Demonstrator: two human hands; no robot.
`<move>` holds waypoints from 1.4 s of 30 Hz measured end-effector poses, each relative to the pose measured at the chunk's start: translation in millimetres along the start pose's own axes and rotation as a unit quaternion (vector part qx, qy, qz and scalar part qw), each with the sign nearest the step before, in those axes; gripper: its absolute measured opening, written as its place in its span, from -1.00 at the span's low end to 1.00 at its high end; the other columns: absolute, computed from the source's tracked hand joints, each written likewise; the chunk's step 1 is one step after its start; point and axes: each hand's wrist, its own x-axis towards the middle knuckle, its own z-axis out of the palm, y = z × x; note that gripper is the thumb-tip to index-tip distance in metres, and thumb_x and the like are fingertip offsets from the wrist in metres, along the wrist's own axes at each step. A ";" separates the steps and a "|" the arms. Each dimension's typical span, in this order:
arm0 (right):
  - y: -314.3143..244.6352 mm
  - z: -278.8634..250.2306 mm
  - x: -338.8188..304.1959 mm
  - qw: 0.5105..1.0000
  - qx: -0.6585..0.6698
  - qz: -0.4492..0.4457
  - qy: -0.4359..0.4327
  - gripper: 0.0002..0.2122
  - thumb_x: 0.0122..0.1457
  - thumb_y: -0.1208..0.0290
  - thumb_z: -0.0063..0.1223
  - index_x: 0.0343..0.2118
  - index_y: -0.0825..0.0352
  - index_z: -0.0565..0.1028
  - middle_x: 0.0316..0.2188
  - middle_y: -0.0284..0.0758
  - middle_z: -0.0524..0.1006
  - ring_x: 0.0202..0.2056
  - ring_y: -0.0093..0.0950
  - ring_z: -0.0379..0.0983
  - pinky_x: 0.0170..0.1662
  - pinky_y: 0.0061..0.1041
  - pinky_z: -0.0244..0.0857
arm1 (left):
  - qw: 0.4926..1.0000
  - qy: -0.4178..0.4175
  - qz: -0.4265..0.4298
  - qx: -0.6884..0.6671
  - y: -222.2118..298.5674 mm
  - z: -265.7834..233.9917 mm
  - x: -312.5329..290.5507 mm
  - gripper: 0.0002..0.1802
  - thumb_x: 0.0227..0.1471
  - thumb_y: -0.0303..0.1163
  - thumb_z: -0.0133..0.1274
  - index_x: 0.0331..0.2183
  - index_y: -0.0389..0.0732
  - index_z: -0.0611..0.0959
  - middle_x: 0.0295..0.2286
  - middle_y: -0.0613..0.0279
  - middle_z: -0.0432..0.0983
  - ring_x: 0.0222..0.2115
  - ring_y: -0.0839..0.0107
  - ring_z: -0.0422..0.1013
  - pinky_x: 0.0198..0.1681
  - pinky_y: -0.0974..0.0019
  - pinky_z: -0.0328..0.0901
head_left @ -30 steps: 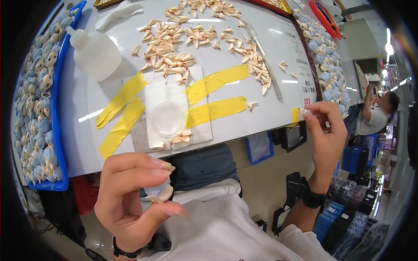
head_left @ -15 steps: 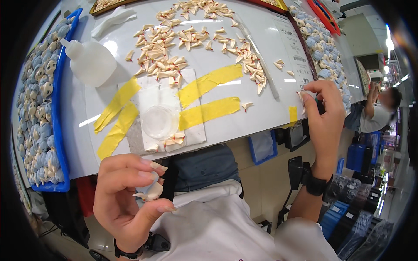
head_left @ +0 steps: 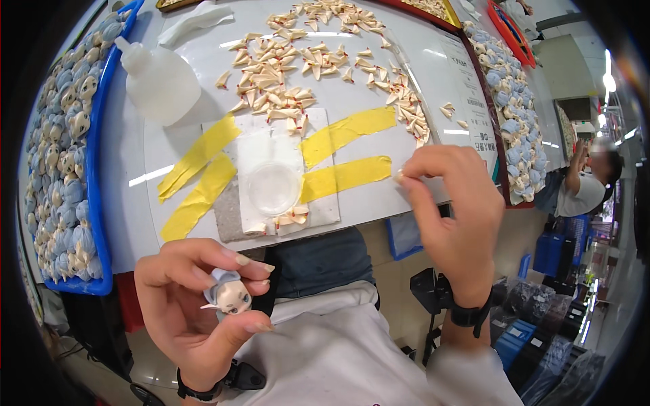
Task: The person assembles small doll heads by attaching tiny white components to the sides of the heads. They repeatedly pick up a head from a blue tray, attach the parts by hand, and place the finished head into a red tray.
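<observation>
A small doll head [head_left: 229, 296], blue-capped with a pale painted face, is being held in the left hand [head_left: 196, 308]. It is being pinched between the thumb below and the curled fingers [head_left: 252, 265] above, face turned up toward the camera. A pointed ear is being shown projecting from its left side, toward the palm. The head's long axis is being kept roughly level, running crown-to-chin across the fingers.

Beyond the left-hand fingers, on the worktop [head_left: 420, 81], a shallow clear dish [head_left: 272, 187] is being carried on a white pad [head_left: 284, 169] taped down with yellow strips [head_left: 203, 177]. A few cream ear-shaped pieces [head_left: 292, 218] are lying just at the near edge of that dish. A larger scatter of the same pieces [head_left: 298, 68] is lying farther out, with a white squeeze bottle [head_left: 157, 80] to its left and a blue tray of doll heads [head_left: 57, 169] further left still.

The right hand [head_left: 455, 215] is being held at the near worktop edge, well apart from the doll head and to its right. Its fingertips [head_left: 406, 177] are being closed together at a small pale piece [head_left: 399, 176]; it is too small for its kind to be told. That piece is lying up and to the right of the left-hand fingers, so the right hand is the one nearer to it, and the gap between piece and head is being left open.
</observation>
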 end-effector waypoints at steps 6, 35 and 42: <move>-4.5 -8.8 -10.2 0.971 0.185 0.129 0.079 -0.88 -0.12 0.72 0.06 -0.46 0.42 0.46 -0.50 -0.33 0.48 -0.49 -0.59 0.38 -0.39 -0.68 0.24 | 0.993 -0.065 0.057 0.085 -3.9 -12.8 3.2 -0.53 -0.36 -0.52 0.30 -0.34 -0.29 0.42 -0.30 -0.08 0.40 -0.32 0.27 0.41 -0.31 0.36 0.36; -52.4 32.2 24.2 0.984 0.158 -0.068 0.045 -0.82 -0.27 0.80 0.10 -0.54 0.42 0.49 -0.49 -0.29 0.39 -0.43 -0.52 0.32 -0.35 -0.62 0.20 | 0.997 0.004 -0.073 -0.036 0.7 -14.8 1.2 -0.43 -0.25 -0.10 0.24 -0.29 -0.28 0.42 -0.32 0.11 0.31 -0.47 0.35 0.41 -0.55 0.52 0.29; -59.8 28.6 27.0 0.985 0.131 -0.110 0.035 -0.81 -0.30 0.77 0.13 -0.54 0.40 0.50 -0.51 -0.29 0.39 -0.46 -0.53 0.30 -0.39 -0.65 0.15 | 0.996 0.019 -0.070 -0.061 3.1 -6.9 2.8 -0.43 -0.26 -0.14 0.26 -0.27 -0.27 0.40 -0.33 0.11 0.32 -0.44 0.34 0.41 -0.50 0.47 0.32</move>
